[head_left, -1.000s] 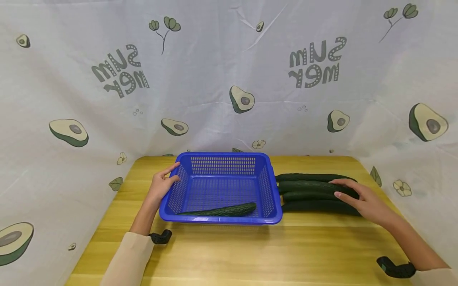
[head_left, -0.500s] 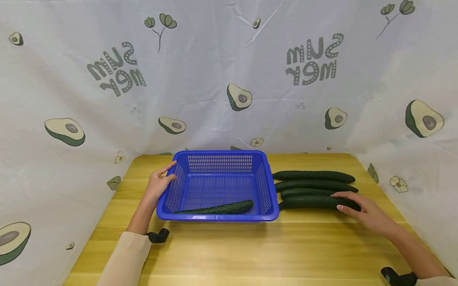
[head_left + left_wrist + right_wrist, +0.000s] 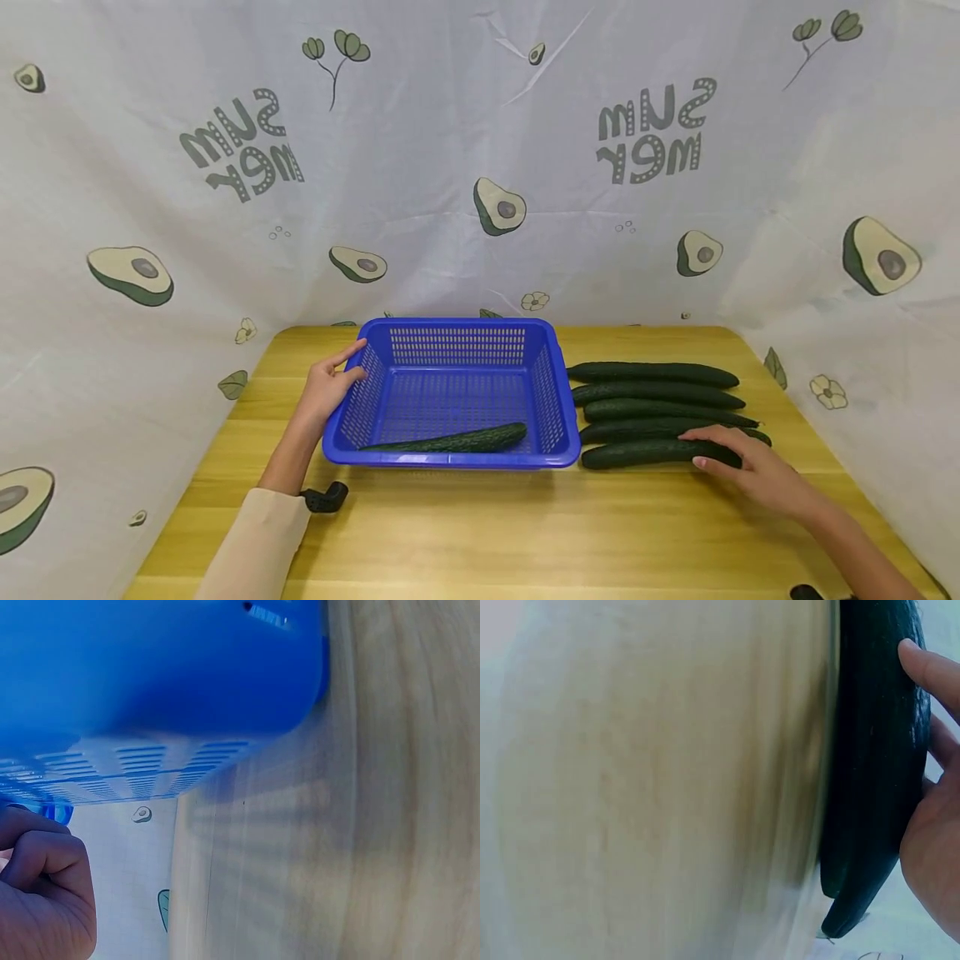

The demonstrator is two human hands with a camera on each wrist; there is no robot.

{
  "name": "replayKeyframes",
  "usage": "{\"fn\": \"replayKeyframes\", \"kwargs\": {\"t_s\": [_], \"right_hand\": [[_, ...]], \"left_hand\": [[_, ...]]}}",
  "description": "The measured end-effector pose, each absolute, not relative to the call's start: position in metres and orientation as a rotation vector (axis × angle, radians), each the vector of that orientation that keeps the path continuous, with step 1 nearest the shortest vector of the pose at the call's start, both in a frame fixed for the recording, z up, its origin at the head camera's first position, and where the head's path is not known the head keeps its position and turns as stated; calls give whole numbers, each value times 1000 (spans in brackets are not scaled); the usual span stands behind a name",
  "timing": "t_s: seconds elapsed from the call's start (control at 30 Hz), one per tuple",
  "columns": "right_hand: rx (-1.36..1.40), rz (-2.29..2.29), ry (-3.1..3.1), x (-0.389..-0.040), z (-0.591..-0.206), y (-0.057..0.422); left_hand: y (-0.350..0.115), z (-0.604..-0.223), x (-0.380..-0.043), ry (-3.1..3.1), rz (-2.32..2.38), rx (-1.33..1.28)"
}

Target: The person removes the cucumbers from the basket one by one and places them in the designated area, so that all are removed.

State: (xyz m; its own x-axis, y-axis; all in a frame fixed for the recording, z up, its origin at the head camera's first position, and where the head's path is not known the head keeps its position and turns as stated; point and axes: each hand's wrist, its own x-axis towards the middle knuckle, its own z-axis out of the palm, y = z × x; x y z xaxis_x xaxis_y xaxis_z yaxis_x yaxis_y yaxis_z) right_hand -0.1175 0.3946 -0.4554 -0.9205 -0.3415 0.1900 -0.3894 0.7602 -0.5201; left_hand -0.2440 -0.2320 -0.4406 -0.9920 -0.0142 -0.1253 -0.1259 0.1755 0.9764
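A blue plastic basket point(image 3: 450, 459) with slotted walls stands on the table, one cucumber point(image 3: 465, 439) lying along its near side. My left hand point(image 3: 327, 390) grips the basket's left rim; its curled fingers also show in the left wrist view. To the right of the basket, several dark green cucumbers lie roughly side by side. Thumb and fingers of my right hand point(image 3: 757, 475) pinch the right part of the nearest cucumber point(image 3: 645, 452). In the right wrist view, the thumb lies on the dark cucumber point(image 3: 877, 765), with the other fingers partly hidden behind it.
The wooden table point(image 3: 480, 533) reaches toward me in front of the basket. A white curtain point(image 3: 420, 125) with avocado prints hangs behind and on both sides. The farthest cucumber point(image 3: 652, 373) has its left end close against the basket.
My right hand has moved nearer to me, onto the nearest cucumber. The cucumbers, bunched together before, now lie spread out in a row. My left hand stays at the basket rim.
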Motion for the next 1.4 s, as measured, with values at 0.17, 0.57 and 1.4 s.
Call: {"fn": "replayKeyframes", "kwargs": {"t_s": [0.17,0.57,1.4], "right_hand": [[628,751,-2843,-120,-456,391],[732,495,-2724,-128,-460,392],[605,699,-2845,-148,-426,347]], "left_hand": [[-233,-441,-244,2317,1964,-148],[-231,-439,-243,2365,1937,-148],[-231,-434,-242,2287,1946,-171]]}}
